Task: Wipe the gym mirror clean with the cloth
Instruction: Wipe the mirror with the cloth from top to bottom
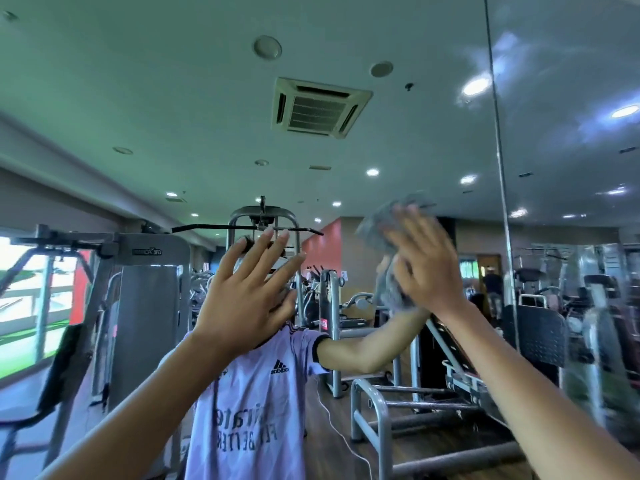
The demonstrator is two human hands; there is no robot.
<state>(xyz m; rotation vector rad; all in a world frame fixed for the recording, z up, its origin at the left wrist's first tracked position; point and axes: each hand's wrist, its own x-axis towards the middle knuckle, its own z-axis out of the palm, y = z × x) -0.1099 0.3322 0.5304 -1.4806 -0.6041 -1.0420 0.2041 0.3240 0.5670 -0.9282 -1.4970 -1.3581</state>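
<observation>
The gym mirror point(194, 109) fills nearly the whole view and reflects the room and my own torso in a lilac shirt. My right hand point(424, 261) presses a grey cloth point(388, 289) flat against the glass at head height, right of centre; the fingers are straight and blurred with motion. The cloth sticks out above and below the palm. My left hand point(249, 292) is raised with its fingers spread and straight, flat on or just off the glass at the centre, holding nothing.
A vertical seam point(498, 161) splits the mirror into panels on the right; the right panel shows smears. Reflected weight machines, a bench and a window appear behind me. A ceiling air-conditioning vent point(320, 107) shows in the reflection above.
</observation>
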